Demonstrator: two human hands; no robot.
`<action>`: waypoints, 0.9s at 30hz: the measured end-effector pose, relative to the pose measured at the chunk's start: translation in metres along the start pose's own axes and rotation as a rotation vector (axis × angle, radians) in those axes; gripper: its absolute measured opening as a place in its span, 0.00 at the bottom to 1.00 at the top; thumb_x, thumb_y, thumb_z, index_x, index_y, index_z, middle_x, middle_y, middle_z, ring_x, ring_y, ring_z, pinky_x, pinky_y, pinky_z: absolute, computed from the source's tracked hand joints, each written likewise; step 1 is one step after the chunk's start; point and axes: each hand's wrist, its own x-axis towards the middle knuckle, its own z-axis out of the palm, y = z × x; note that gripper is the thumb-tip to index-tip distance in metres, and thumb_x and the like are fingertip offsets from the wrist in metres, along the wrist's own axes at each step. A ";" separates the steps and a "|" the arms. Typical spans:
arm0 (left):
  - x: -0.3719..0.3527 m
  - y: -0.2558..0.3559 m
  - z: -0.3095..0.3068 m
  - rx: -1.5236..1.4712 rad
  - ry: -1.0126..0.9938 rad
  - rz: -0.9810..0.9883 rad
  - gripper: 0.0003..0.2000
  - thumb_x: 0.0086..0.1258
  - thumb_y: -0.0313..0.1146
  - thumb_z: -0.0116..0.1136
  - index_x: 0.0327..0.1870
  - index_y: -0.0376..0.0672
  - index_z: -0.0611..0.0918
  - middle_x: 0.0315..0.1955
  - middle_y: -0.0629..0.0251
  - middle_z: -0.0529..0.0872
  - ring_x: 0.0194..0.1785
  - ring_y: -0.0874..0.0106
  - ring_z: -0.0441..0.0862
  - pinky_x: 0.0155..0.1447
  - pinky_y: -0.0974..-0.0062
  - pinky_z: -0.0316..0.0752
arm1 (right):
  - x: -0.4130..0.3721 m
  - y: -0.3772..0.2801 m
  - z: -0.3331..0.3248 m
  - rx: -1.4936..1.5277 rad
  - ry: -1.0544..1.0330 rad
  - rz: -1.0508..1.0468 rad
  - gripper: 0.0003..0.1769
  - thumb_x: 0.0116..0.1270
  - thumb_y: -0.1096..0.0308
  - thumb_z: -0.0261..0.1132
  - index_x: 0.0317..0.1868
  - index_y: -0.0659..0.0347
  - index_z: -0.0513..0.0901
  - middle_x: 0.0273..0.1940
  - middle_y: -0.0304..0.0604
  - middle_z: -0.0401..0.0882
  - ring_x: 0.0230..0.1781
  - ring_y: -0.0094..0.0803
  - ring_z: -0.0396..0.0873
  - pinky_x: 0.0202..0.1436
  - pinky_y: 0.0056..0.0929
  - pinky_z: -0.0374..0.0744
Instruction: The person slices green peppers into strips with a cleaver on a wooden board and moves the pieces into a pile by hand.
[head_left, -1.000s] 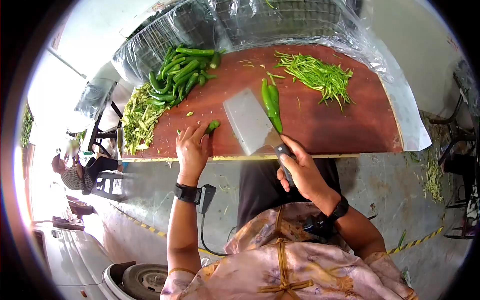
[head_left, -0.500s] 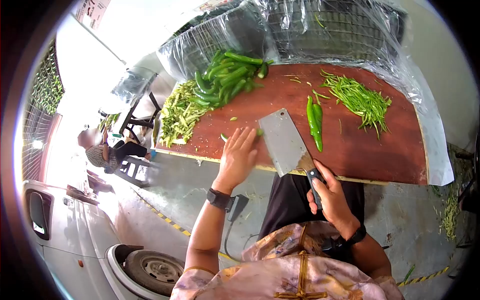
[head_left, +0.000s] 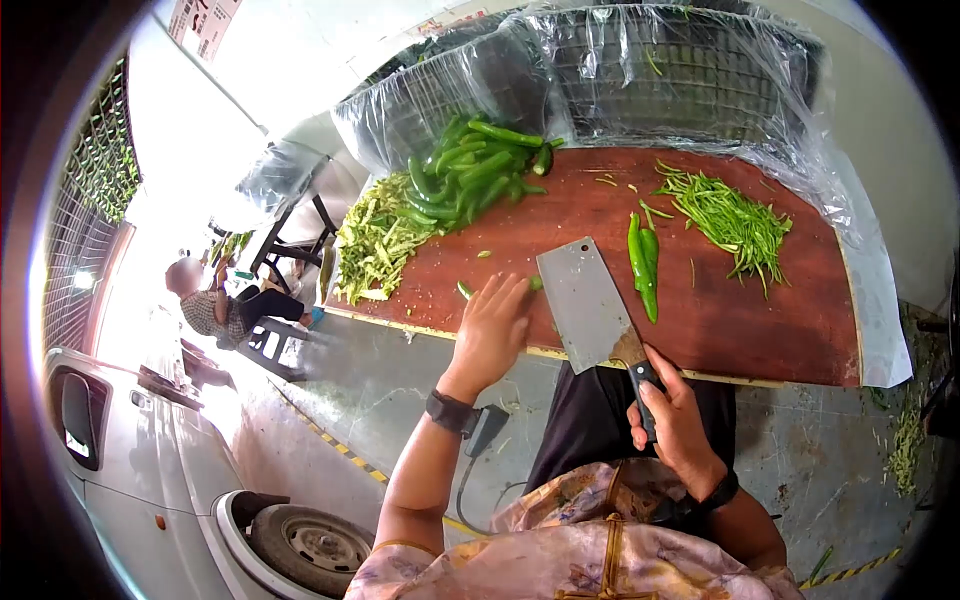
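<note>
My left hand point(head_left: 493, 325) lies palm down with fingers stretched over a green pepper point(head_left: 464, 290) near the board's front edge. Only the pepper's two ends show; the middle is hidden beneath the fingers. My right hand point(head_left: 680, 410) is wrapped round the black handle of a cleaver point(head_left: 590, 305). Its broad blade rests flat-looking over the red-brown board point(head_left: 740, 335), just right of my left hand. Beyond the blade lie long green peppers point(head_left: 642, 265), side by side. Further right is a heap of thin green pepper strips point(head_left: 735, 220).
Whole green peppers point(head_left: 470, 175) are piled at the back left, beside a heap of pale pepper scraps point(head_left: 378, 240). Plastic-lined crates point(head_left: 680, 85) stand behind the board. A seated person point(head_left: 215, 300) is at the far left, near a white vehicle point(head_left: 150, 470).
The camera view has shifted, so the board and everything on it appear slightly lower and further right. Both hands keep nearly the same places on the board, with the cleaver still in my right.
</note>
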 end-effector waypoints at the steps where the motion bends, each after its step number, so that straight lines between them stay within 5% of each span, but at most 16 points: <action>1: 0.000 0.000 0.000 0.001 0.001 0.000 0.26 0.72 0.33 0.53 0.71 0.40 0.69 0.71 0.52 0.70 0.75 0.47 0.61 0.76 0.50 0.56 | 0.000 0.000 0.000 0.006 -0.003 0.011 0.31 0.77 0.70 0.51 0.78 0.57 0.57 0.26 0.41 0.72 0.17 0.24 0.69 0.20 0.24 0.71; 27: -0.001 -0.002 -0.006 -0.078 -0.060 0.017 0.26 0.72 0.29 0.49 0.72 0.41 0.69 0.73 0.51 0.67 0.78 0.48 0.57 0.79 0.50 0.51 | -0.009 -0.003 -0.002 -0.056 -0.010 0.063 0.33 0.76 0.72 0.53 0.78 0.59 0.55 0.27 0.39 0.72 0.17 0.24 0.69 0.19 0.24 0.71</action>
